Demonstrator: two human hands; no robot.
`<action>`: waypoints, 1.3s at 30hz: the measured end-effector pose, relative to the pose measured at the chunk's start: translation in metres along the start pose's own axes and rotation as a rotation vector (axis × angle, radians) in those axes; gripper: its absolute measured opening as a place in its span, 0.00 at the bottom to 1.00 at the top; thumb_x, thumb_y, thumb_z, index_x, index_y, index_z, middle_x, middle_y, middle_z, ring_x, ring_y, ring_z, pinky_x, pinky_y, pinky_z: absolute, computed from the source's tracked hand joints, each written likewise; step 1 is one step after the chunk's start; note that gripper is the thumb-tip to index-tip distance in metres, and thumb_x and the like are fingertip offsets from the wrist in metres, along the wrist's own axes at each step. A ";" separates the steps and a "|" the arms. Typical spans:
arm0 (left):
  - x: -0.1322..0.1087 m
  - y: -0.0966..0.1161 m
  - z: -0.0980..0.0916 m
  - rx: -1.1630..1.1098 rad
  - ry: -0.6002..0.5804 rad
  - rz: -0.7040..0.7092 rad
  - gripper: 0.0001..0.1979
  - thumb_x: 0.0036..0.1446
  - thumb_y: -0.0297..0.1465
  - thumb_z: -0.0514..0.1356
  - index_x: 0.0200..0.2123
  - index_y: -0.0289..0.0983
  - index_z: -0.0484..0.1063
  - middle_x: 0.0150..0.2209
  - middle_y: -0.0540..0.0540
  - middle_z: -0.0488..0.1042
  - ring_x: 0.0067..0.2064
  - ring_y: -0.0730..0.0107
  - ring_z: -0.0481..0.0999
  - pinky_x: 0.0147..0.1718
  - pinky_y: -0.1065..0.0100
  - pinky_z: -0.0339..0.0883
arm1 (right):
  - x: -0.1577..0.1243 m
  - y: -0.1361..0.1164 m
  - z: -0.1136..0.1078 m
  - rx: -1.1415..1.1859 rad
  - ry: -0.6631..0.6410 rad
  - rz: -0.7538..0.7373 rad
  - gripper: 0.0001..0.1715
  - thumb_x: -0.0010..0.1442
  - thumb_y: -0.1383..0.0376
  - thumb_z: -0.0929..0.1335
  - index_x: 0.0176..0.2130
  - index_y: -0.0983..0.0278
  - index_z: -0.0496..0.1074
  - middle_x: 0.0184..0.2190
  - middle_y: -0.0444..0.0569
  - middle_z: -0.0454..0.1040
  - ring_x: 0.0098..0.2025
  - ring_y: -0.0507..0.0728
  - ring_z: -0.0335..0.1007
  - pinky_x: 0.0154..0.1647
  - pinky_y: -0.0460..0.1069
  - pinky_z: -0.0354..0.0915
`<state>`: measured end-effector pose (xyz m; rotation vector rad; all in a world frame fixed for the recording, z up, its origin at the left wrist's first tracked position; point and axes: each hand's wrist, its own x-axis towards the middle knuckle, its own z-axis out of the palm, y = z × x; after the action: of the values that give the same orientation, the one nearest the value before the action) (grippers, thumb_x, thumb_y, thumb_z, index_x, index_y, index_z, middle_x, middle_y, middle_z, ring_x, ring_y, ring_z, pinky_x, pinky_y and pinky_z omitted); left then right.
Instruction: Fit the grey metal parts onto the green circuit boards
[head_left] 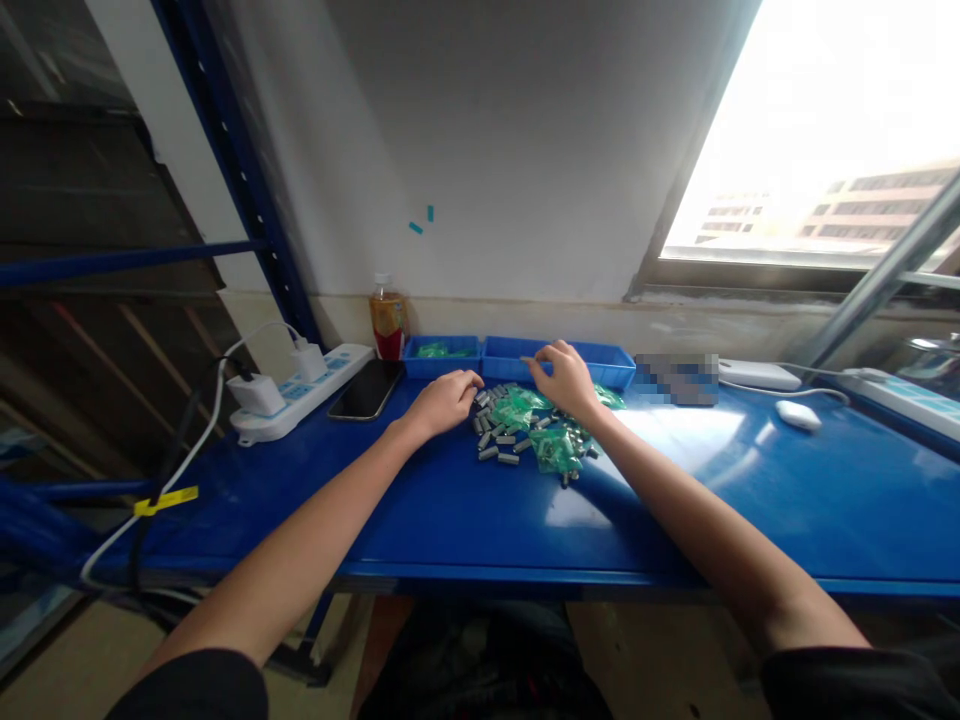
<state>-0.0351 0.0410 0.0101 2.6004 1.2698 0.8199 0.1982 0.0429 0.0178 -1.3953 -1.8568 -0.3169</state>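
Small grey metal cylinders (508, 459) lie loose in a pile on the blue table, mixed with crumpled green plastic bags (555, 450). At the pile's left edge is my left hand (446, 402), its fingers loosely bent and apart from any visible object, the tips beside the cylinders. My right hand (568, 380) hovers over the back of the pile, in front of the right blue tray (611, 365). Its thumb and fingers come together toward the left; whatever is between them is too small to make out. The left blue tray (412, 368) contains green bags.
A dark phone (367, 389) and a white power strip (319, 390) with plugs lie left. Behind stands a bottle (388, 318) of amber drink. To the right are a blurred dark object (679, 379), a white box (759, 375), a white case (798, 415) and another strip (907, 400).
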 end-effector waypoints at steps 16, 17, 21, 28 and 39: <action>0.000 -0.014 0.006 0.147 -0.244 -0.024 0.12 0.55 0.39 0.57 0.37 0.39 0.74 0.40 0.43 0.74 0.40 0.61 0.74 0.36 0.68 0.64 | 0.010 0.028 0.011 -0.234 -0.141 0.240 0.18 0.61 0.60 0.61 0.41 0.64 0.76 0.43 0.58 0.69 0.48 0.65 0.59 0.45 0.56 0.59; 0.001 -0.015 0.006 0.137 -0.234 -0.034 0.11 0.56 0.38 0.56 0.37 0.38 0.74 0.39 0.43 0.74 0.39 0.61 0.74 0.37 0.68 0.64 | 0.007 0.024 0.008 -0.225 -0.132 0.222 0.18 0.61 0.60 0.61 0.41 0.64 0.76 0.43 0.57 0.69 0.48 0.65 0.59 0.45 0.56 0.59; 0.001 -0.013 0.005 -0.015 -0.147 -0.047 0.12 0.60 0.35 0.53 0.37 0.36 0.73 0.38 0.43 0.76 0.40 0.62 0.75 0.38 0.68 0.64 | -0.014 -0.006 -0.009 -0.113 -0.156 0.057 0.17 0.61 0.59 0.62 0.44 0.63 0.74 0.41 0.55 0.72 0.46 0.64 0.62 0.46 0.56 0.58; -0.022 -0.001 0.009 -0.224 -0.103 0.152 0.17 0.66 0.37 0.44 0.34 0.36 0.68 0.30 0.48 0.72 0.32 0.69 0.72 0.33 0.71 0.62 | -0.047 -0.057 -0.009 0.047 -0.273 -0.291 0.14 0.60 0.61 0.65 0.46 0.62 0.70 0.38 0.51 0.73 0.44 0.59 0.63 0.42 0.52 0.57; -0.027 0.004 0.005 -0.198 -0.087 0.086 0.14 0.66 0.36 0.44 0.43 0.38 0.66 0.31 0.48 0.73 0.34 0.67 0.73 0.33 0.70 0.62 | -0.048 -0.066 -0.006 0.065 -0.258 -0.283 0.13 0.63 0.59 0.63 0.32 0.64 0.70 0.30 0.49 0.70 0.37 0.56 0.62 0.39 0.50 0.56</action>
<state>-0.0434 0.0180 -0.0037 2.5169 1.0059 0.7928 0.1466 -0.0189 0.0043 -1.1724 -2.2629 -0.2210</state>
